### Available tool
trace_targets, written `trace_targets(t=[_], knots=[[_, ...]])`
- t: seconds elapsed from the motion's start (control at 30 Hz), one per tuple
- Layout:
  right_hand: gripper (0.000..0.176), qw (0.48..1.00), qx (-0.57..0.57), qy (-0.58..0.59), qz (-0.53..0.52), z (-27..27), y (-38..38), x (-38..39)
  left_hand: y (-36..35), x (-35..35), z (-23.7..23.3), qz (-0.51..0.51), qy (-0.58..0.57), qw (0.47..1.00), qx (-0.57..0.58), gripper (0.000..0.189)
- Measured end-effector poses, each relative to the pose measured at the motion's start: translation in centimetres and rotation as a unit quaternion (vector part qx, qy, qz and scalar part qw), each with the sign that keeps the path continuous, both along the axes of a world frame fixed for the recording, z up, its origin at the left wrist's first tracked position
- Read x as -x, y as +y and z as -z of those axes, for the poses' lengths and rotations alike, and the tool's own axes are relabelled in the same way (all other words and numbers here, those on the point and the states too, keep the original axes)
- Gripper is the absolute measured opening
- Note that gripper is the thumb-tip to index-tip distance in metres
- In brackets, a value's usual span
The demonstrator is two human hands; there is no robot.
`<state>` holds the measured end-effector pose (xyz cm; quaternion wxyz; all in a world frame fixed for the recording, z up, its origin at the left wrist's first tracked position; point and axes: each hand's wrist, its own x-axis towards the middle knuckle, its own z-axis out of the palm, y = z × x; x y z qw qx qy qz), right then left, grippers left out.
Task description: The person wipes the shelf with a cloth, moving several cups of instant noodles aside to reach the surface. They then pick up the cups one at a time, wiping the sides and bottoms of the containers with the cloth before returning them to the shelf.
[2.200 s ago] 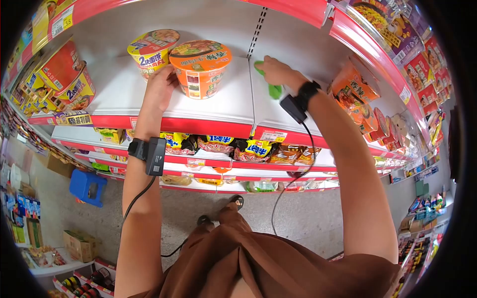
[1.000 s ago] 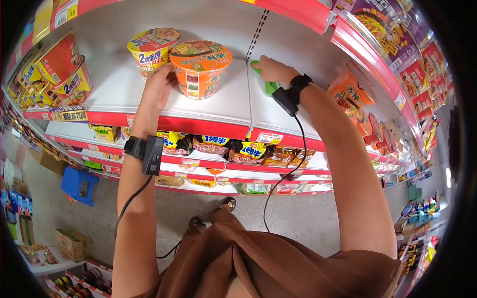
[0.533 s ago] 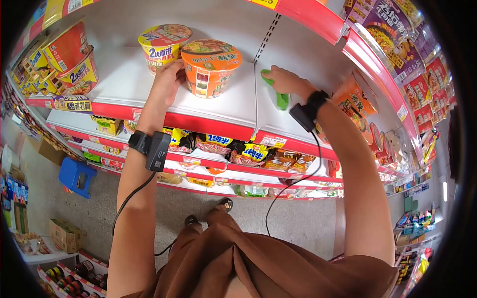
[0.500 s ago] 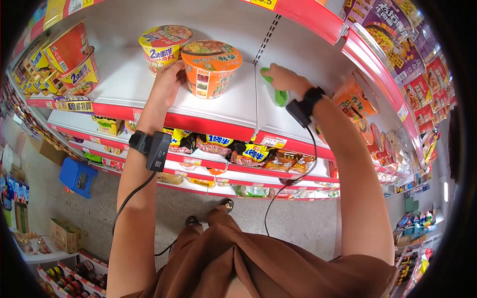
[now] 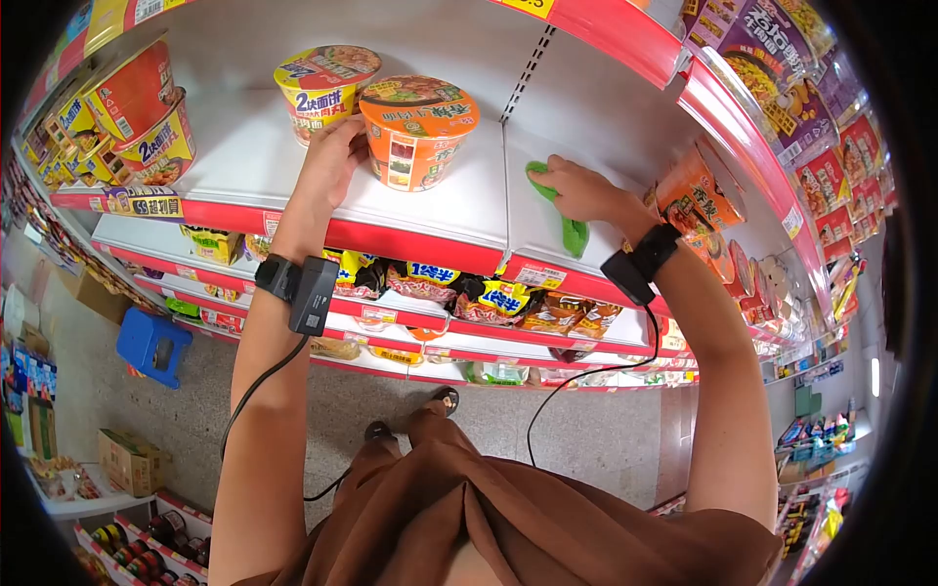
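On the white shelf [image 5: 449, 220] stand an orange noodle bowl [image 5: 418, 137] and, just left of it, a yellow-and-red noodle bowl [image 5: 318, 93]. My left hand [image 5: 335, 161] is at the left side of the orange bowl, in front of the yellow one; its fingers are bent and touch the orange bowl, their tips partly hidden. Right of the shelf seam, my right hand [image 5: 586, 190] presses a green cloth [image 5: 575, 234] on the shelf surface, fingers closed on it. Part of the cloth sticks out at the fingertips and part hangs toward the front edge.
Stacked noodle bowls [image 5: 156, 137] stand at the left end of the shelf, more orange bowls [image 5: 696, 200] at the right. Bagged noodles [image 5: 493, 301] lie on the shelf below. A blue stool [image 5: 154, 345] and a cardboard box [image 5: 130, 461] are on the floor at left.
My right hand has moved with the green cloth to the right and nearer the shelf's front edge. My left hand and the two bowls beside it have hardly shifted.
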<state>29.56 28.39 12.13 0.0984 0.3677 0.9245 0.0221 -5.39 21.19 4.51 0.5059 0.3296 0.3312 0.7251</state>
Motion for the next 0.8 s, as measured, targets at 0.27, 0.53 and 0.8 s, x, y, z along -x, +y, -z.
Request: trace_targets(t=[0.27, 0.53, 0.8], knots=[[0.028, 0.996, -0.064, -0.007, 0.058, 0.4, 7.2, 4.0, 0.0, -0.1, -0.2, -0.007, 0.004, 1.0, 0.006, 0.021], [0.052, 0.999, -0.047, 0.001, 0.027, 1.7, 6.7, 2.7, 0.2, 0.2, 0.2, -0.003, 0.007, 1.0, 0.009, 0.021], [0.058, 0.997, 0.004, 0.04, -0.063, 1.6, -1.2, 0.1, 0.1, -0.1, 0.0, -0.003, 0.009, 1.0, 0.003, 0.022]])
